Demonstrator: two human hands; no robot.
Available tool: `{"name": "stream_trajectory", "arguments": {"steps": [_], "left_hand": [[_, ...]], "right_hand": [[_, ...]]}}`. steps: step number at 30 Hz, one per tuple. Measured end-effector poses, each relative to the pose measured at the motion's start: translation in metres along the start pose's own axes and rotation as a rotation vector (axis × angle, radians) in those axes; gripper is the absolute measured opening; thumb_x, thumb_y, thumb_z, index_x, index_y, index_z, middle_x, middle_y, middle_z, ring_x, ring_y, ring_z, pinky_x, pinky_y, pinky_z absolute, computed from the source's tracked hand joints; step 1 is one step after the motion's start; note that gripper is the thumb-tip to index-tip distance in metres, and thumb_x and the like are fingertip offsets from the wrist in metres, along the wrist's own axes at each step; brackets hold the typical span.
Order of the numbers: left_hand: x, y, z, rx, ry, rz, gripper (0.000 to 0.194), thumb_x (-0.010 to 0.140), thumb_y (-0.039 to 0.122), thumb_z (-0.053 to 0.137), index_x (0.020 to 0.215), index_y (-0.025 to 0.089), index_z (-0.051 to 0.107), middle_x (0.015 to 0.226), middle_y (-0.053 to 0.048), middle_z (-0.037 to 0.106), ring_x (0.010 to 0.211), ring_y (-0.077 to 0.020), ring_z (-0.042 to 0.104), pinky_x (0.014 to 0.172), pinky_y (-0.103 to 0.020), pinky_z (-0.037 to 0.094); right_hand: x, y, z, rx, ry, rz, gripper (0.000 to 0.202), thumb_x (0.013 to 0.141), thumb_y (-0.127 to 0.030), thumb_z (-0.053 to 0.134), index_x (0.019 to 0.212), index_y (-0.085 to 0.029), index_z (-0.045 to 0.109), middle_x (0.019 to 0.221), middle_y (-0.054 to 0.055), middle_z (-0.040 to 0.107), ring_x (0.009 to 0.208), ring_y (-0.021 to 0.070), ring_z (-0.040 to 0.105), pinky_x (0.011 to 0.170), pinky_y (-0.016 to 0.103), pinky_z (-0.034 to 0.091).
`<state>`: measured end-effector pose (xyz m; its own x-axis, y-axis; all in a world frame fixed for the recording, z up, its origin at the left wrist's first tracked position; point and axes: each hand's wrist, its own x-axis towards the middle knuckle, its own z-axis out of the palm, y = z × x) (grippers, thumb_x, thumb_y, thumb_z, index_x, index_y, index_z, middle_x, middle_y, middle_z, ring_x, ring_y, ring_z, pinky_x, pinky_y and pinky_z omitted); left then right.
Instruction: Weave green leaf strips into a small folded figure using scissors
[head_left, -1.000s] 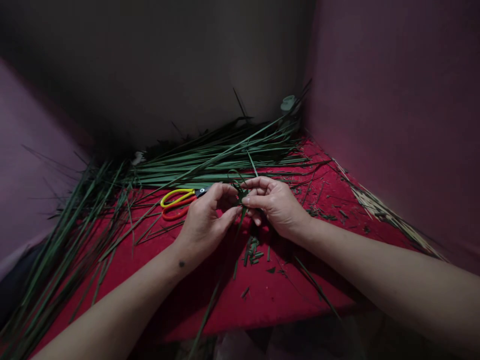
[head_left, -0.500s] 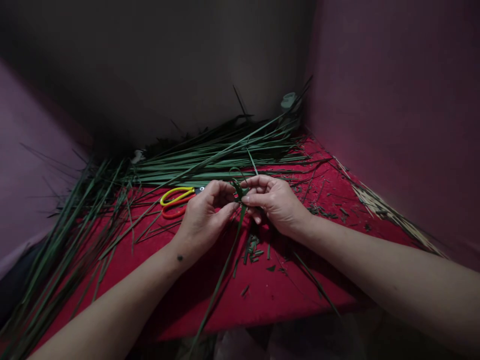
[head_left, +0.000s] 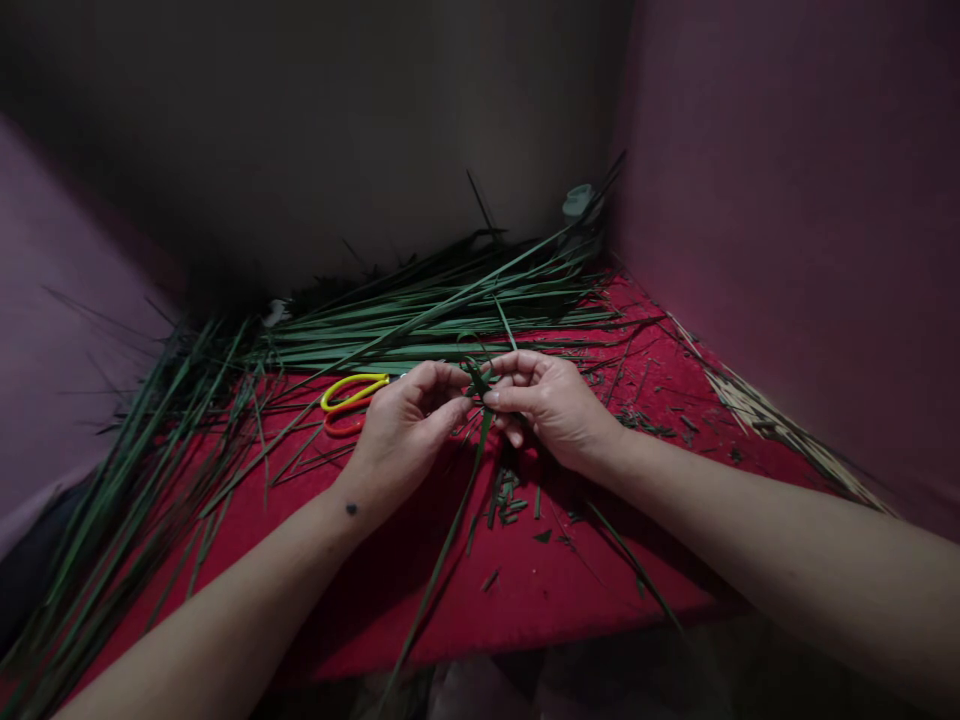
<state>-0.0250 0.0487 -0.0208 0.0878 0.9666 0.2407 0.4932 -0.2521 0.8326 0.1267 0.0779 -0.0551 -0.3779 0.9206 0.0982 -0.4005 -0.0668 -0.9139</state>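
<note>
Near the middle of the view, my left hand [head_left: 421, 410] and my right hand [head_left: 551, 405] meet around a small folded piece of green leaf [head_left: 478, 380]. Thumb and fingers of each hand pinch it from either side. A thin loop curls up above the fingertips, and one long leaf strip [head_left: 459, 515] hangs down past the front edge of the table. Scissors [head_left: 356, 385] with one yellow and one red handle lie just behind my left hand, which hides most of the blades. Whatever part of the leaf sits under the fingertips is hidden.
Long green leaves [head_left: 345, 340] are piled along the back and down the left of the red tabletop [head_left: 360, 625]. Cut scraps [head_left: 510, 500] lie in front of my hands. Pale thin sticks [head_left: 757, 410] run along the right wall. A whitish object [head_left: 579, 200] stands in the far corner.
My left hand has shifted slightly left and now covers more of the scissors. My right hand and the folded leaf have hardly moved.
</note>
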Motion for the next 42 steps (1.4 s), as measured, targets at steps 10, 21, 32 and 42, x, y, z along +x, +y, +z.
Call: {"name": "stream_trajectory", "arguments": {"steps": [10,21,32,42], "left_hand": [[0.013,0.002,-0.026,0.098,0.27,-0.05,0.009,0.071,0.019,0.06,0.08,0.017,0.062,0.064,0.002,0.059,0.058,-0.0102,0.055,0.055,-0.021,0.044],[0.032,-0.014,-0.048,0.132,0.402,-0.044,0.007,0.068,0.014,0.058,0.072,0.017,0.062,0.069,-0.001,0.063,0.058,-0.0114,0.058,0.054,-0.023,0.047],[0.028,-0.01,-0.045,0.002,0.284,-0.101,0.003,0.07,0.02,0.062,0.072,0.017,0.062,0.058,0.001,0.06,0.051,-0.01,0.054,0.049,-0.021,0.043],[0.017,0.0,-0.032,-0.403,-0.039,-0.239,0.01,0.069,0.024,0.067,0.067,0.016,0.061,0.059,-0.001,0.056,0.051,-0.0092,0.049,0.046,-0.02,0.038]], "right_hand": [[0.001,0.003,-0.003,-0.012,0.003,-0.017,0.023,0.065,-0.01,0.061,0.087,-0.016,0.055,0.053,-0.007,0.053,0.034,0.0059,0.045,0.03,0.017,0.033],[0.001,-0.003,0.0,0.002,0.054,0.024,0.022,0.063,-0.012,0.065,0.083,-0.015,0.056,0.052,-0.007,0.052,0.034,0.0053,0.043,0.029,0.018,0.036],[0.001,-0.002,-0.001,0.02,0.05,0.016,0.021,0.063,-0.011,0.065,0.081,-0.014,0.056,0.052,-0.007,0.051,0.033,0.0048,0.044,0.029,0.017,0.035],[0.003,0.003,-0.003,0.091,0.0,0.089,0.022,0.061,-0.01,0.067,0.08,-0.015,0.056,0.061,-0.005,0.055,0.038,0.0064,0.051,0.031,0.016,0.037]]}}
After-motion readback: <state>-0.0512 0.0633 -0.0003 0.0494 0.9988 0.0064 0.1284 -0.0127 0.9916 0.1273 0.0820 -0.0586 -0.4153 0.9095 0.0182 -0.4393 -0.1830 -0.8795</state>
